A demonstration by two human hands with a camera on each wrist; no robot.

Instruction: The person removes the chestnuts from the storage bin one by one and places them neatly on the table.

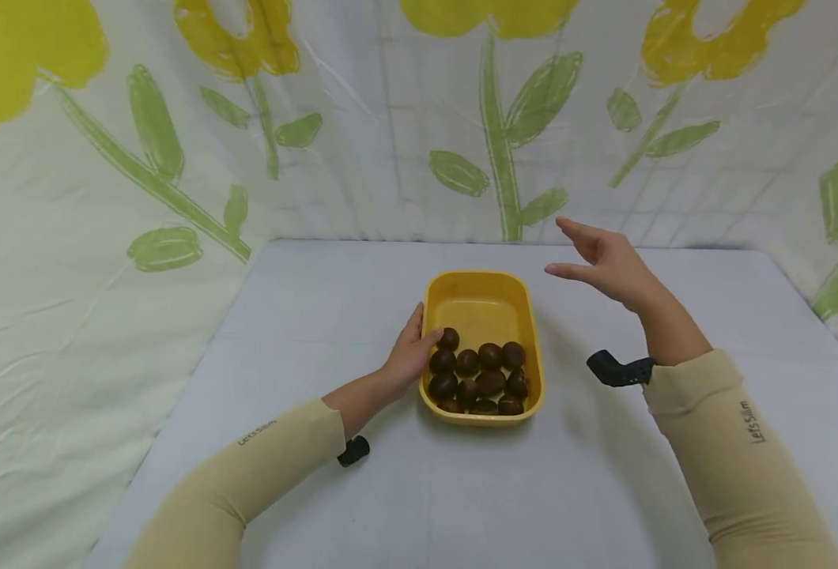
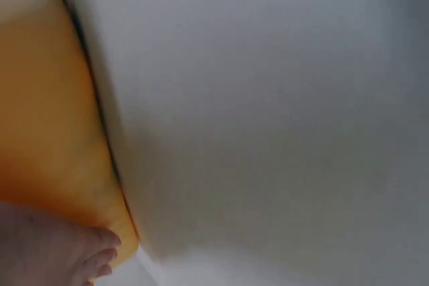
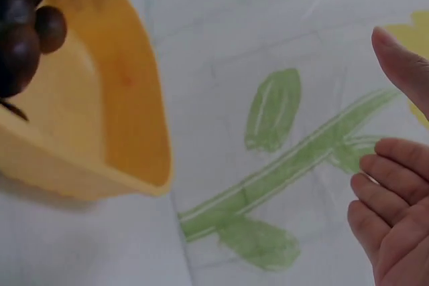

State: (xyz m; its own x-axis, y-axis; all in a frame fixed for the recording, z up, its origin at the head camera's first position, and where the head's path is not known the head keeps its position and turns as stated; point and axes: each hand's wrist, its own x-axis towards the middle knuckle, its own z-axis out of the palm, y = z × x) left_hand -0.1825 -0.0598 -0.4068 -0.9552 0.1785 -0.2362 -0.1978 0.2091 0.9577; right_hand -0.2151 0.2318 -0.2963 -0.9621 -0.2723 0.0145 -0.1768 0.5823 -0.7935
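A yellow plastic container [image 1: 479, 304] with rounded corners is near the middle of the table. Several dark brown, glossy chestnuts [image 1: 490, 384] are gathered in its near half, while its far half shows bare floor. My left hand [image 1: 406, 359] grips the left wall, thumb over the rim beside one chestnut. In the left wrist view, that hand's fingers [image 2: 100, 256] lie along the container's outer side. My right hand [image 1: 604, 261] is raised to the right of the container, apart from it. In the right wrist view, its thumb and fingers [image 3: 385, 192] are spread and hold nothing.
A pale cloth covers the table [image 1: 305, 316]. Behind it hangs a white curtain [image 1: 362, 158] with yellow flowers and green leaves, close to the table's far edge. Black camera mounts [image 1: 618, 370] project from both wrists.
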